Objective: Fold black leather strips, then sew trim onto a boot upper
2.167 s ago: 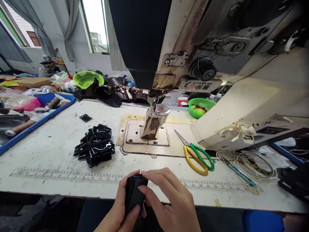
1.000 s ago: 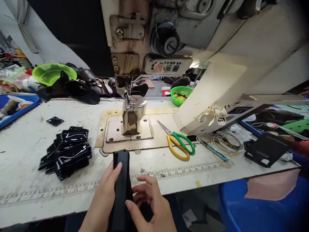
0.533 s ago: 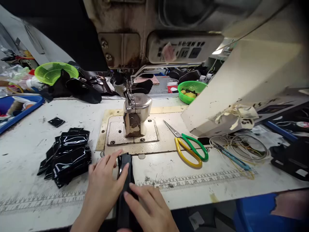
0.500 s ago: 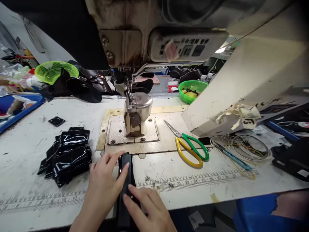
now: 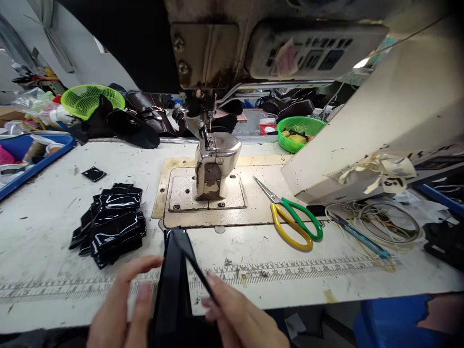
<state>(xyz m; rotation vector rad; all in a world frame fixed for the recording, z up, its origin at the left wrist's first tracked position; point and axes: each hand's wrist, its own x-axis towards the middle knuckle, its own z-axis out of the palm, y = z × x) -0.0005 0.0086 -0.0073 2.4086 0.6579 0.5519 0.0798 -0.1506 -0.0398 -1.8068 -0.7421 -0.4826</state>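
Note:
A long black glossy piece (image 5: pixel 172 270) lies over the table's front edge, its far end just before the sewing machine's base plate. My right hand (image 5: pixel 242 309) pinches a narrow black strip (image 5: pixel 199 270) along its edge and holds it tilted up off the piece's right side. The strip's far end still meets the piece near the top. Beside the piece's left edge is my left hand (image 5: pixel 125 304), with index finger and thumb apart and nothing between them. Whether its fingertips touch the piece I cannot tell. A pile of folded glossy black pieces (image 5: pixel 116 232) lies to the left.
The sewing machine's metal post (image 5: pixel 213 169) stands beyond the hands. Scissors (image 5: pixel 290 217) with green and yellow handles lie right of it, near blue thread snips (image 5: pixel 366 237) and coiled cords. A blue tray (image 5: pixel 54 152) sits at far left, a green basket (image 5: pixel 299 133) at the back.
My left hand has drawn back toward me and come off the strip. My right hand has taken the strip's edge and lifted it up to the right. The camera view has shifted slightly.

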